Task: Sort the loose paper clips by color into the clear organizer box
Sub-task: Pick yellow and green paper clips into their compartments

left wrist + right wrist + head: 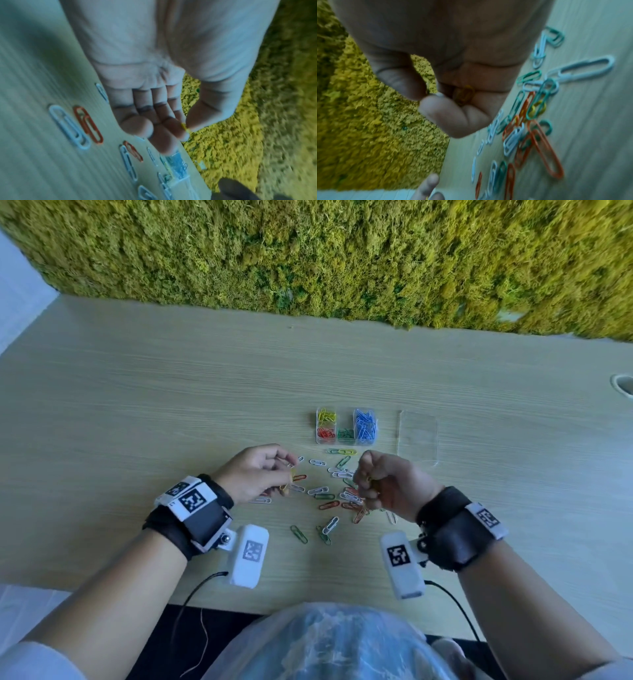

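Loose white, red and green paper clips [334,491] lie scattered on the wooden table [171,392] between my hands. The clear organizer box [346,426] stands beyond them, holding yellow, red, green and blue clips in separate compartments. My left hand [260,474] hovers at the pile's left edge and pinches a yellow clip [186,128] between thumb and fingertip. My right hand [383,484], curled over the pile's right side, holds yellow clips [464,96] in its folded fingers.
The box's clear lid [418,436] lies flat to the right of the box. A green moss wall [342,258] runs along the table's far edge. A cable hole [623,385] sits at the far right.
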